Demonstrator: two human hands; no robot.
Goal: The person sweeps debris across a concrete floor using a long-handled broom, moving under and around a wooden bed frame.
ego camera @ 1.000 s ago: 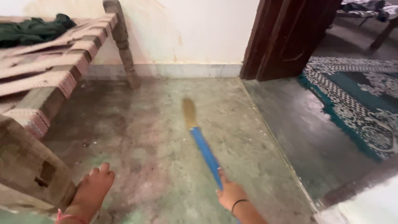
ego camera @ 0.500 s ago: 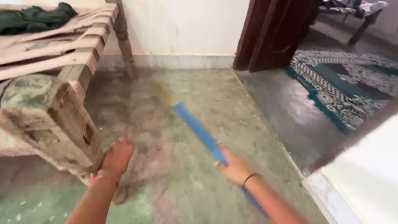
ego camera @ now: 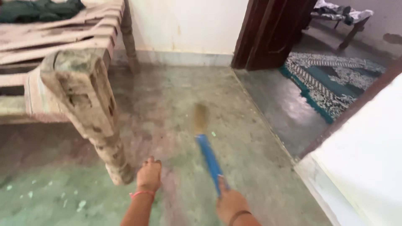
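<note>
My right hand grips the blue handle of a broom, whose straw-coloured bristles rest blurred on the greenish concrete floor ahead of me. My left hand lies flat on the floor with its fingers together, just right of the foot of a worn wooden cot leg. A red thread circles my left wrist and a dark band my right.
The woven-strap cot fills the left, with green cloth on top. A dark wooden door frame opens onto a patterned teal rug. A white wall edge stands at the right.
The view has shifted back and right, so the cot leg now stands nearer the middle. The broom has swung from pointing left to nearly straight ahead. My left hand has moved right of the leg.
</note>
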